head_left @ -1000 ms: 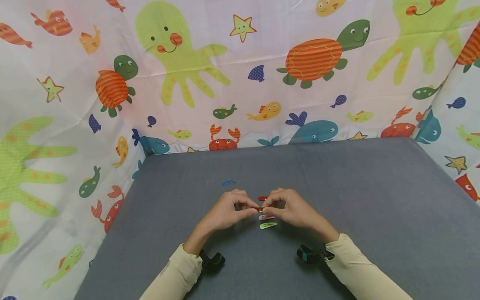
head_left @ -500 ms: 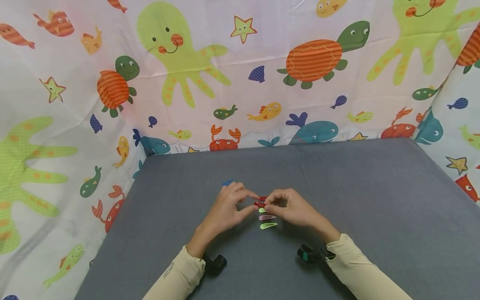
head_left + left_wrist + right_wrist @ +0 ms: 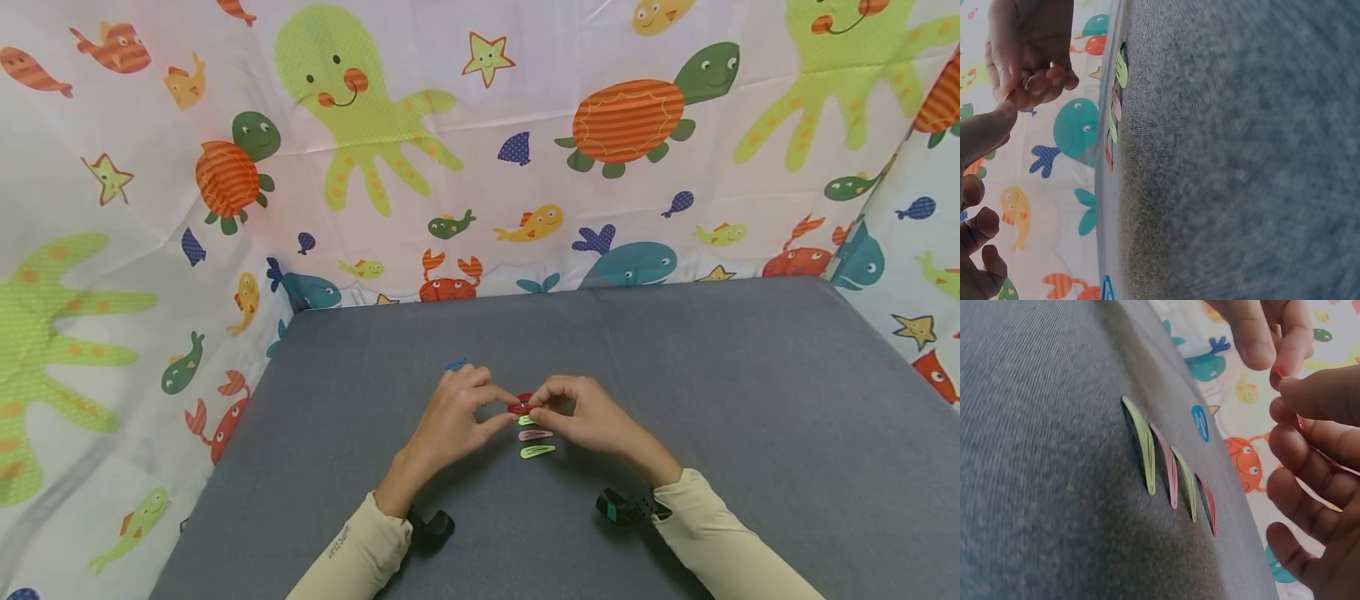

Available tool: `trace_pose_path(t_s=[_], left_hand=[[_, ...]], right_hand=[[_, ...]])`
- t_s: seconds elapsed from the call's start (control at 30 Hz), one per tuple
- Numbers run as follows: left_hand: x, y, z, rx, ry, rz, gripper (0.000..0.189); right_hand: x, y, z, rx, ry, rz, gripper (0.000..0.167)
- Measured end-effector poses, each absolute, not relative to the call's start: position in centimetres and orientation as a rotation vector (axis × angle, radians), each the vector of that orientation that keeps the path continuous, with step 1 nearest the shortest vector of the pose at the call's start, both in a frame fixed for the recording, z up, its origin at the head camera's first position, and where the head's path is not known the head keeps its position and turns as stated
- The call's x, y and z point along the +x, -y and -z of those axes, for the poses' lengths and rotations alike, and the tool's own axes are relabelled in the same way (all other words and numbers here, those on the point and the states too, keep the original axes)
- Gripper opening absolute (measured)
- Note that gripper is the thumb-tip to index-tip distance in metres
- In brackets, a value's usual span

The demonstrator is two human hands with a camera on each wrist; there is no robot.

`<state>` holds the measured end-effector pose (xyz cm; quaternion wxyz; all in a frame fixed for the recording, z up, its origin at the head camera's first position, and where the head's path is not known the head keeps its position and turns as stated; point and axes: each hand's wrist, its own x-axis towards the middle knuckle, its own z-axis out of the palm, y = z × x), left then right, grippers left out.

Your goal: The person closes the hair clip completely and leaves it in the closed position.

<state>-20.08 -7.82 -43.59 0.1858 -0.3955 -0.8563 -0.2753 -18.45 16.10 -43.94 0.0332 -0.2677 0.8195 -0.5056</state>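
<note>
Between both hands, raised over the table, is a small red snap hair clip [image 3: 521, 409]. My right hand [image 3: 576, 414] pinches its right end between thumb and fingertips; part of the clip [image 3: 1300, 420] shows past the thumb in the right wrist view. The thumb and index finger of my left hand [image 3: 459, 414] close around its left end. Below lies a row of clips: another red clip [image 3: 1207, 505], a green clip [image 3: 1186, 481], a pink clip [image 3: 1166, 464] and a second green clip [image 3: 1141, 445]. Fingers partly cover the far red one in the head view.
A blue hair clip [image 3: 455, 365] lies beyond my left hand, partly hidden by it. The grey table [image 3: 720, 375] runs back to a curtain [image 3: 495, 192] printed with sea animals, which also rises at both sides. Black devices sit at both wrists.
My left fingers part from the held red clip, shift slightly, then come back around its left end. The clip has moved a little away from me, uncovering the green clip beneath.
</note>
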Motion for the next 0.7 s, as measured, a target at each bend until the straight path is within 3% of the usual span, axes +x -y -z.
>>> trace_pose_path(t_s=[0.33,0.7], left_hand=[[-20.11,7.78,43.6,-1.022,2.519,0.821,0.019],[-20.71,7.11,43.72,-0.926,2.649,0.759,0.02]], right_hand=[[-18.82,-16.13,44.22,-0.98,-2.774,1.476,0.009],[-19.36,-16.1,44.28,-0.898,-2.917,1.333,0.008]])
